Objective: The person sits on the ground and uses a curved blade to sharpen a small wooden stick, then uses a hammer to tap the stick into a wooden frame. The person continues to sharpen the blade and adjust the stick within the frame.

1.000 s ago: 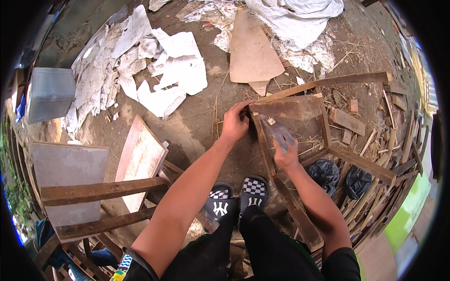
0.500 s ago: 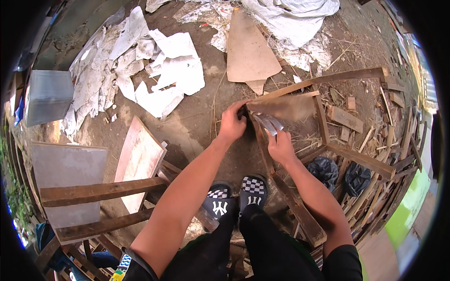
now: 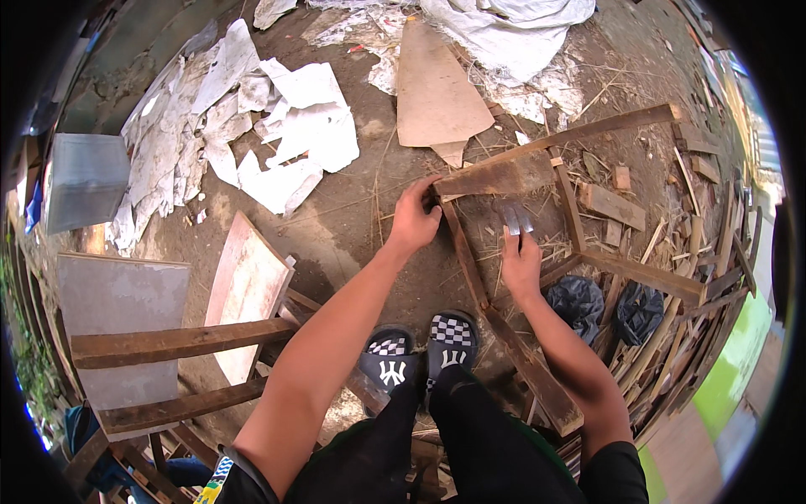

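My left hand (image 3: 414, 220) is closed around the near-left corner of a dark wooden frame (image 3: 483, 178), where its boards meet. The fingers wrap over the board's end. My right hand (image 3: 522, 262) grips a short, shiny metal tool (image 3: 516, 218), smeared by motion, so I cannot make out its exact kind. The tool points away from me, just below the short crossboard and apart from it, inside the frame's opening. One long rail (image 3: 600, 126) of the frame runs up to the right, and a leg-like beam (image 3: 533, 370) comes back toward my right forearm.
White torn sheets (image 3: 311, 109) and a tan board (image 3: 437, 88) lie on the dirt ground ahead. Wood scraps (image 3: 613, 206) and black plastic bags (image 3: 576, 304) are at right. Timber beams (image 3: 180, 342) and pale panels (image 3: 248, 290) stand at left. My feet in slippers (image 3: 453, 340) are between.
My right hand has moved slightly right with the metal tool, which has come away from the frame's corner. My left hand still grips the corner. The whole view has shifted slightly.
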Demonstrator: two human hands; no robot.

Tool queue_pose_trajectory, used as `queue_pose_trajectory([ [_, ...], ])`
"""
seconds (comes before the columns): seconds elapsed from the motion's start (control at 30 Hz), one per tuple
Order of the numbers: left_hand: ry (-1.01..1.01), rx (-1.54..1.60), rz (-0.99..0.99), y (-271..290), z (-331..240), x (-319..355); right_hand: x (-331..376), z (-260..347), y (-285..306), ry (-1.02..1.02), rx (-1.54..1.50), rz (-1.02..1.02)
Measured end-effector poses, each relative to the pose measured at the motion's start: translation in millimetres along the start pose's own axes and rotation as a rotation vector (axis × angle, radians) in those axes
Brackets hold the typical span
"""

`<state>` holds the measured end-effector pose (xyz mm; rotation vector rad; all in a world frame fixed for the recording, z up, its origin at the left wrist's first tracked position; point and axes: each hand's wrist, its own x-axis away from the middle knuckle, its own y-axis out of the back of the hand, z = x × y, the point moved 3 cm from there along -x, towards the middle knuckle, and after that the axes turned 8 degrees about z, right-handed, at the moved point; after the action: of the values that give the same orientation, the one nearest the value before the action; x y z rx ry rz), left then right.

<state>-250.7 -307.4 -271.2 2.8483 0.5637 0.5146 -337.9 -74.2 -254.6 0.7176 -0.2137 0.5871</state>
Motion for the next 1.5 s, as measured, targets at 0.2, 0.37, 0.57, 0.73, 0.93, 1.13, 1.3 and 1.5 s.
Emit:
queue_pose_trajectory([
  [0.2,0.226,0.048,-0.21,-19,-20,16,-6,20,10,-0.065,0.119,-0.002],
  [0.37,0.591,-0.021,-0.125,-31,-11,12,-4,33,11,-0.104,0.175,0.022],
  [0.57,0.525,-0.111,-0.119,-30,-23,5,-2,10,12,-0.03,0.288,-0.105],
  [0.73,0.51,-0.093,-0.148,-27,-25,6,-3,8,12,0.035,0.31,-0.104],
  [0.93,0.52,-0.149,-0.158,-26,-22,8,-19,2,29,0.206,0.398,-0.214],
  [1.13,0.374,-0.063,-0.174,-33,-43,12,-91,-13,53,0.002,-0.064,-0.16],
  [1.3,0.359,-0.129,-0.117,-26,-19,6,-106,20,31,-0.188,-0.392,0.018],
  [1.5,0.333,-0.146,-0.114,-31,-10,4,-98,27,35,-0.141,-0.355,-0.025],
])
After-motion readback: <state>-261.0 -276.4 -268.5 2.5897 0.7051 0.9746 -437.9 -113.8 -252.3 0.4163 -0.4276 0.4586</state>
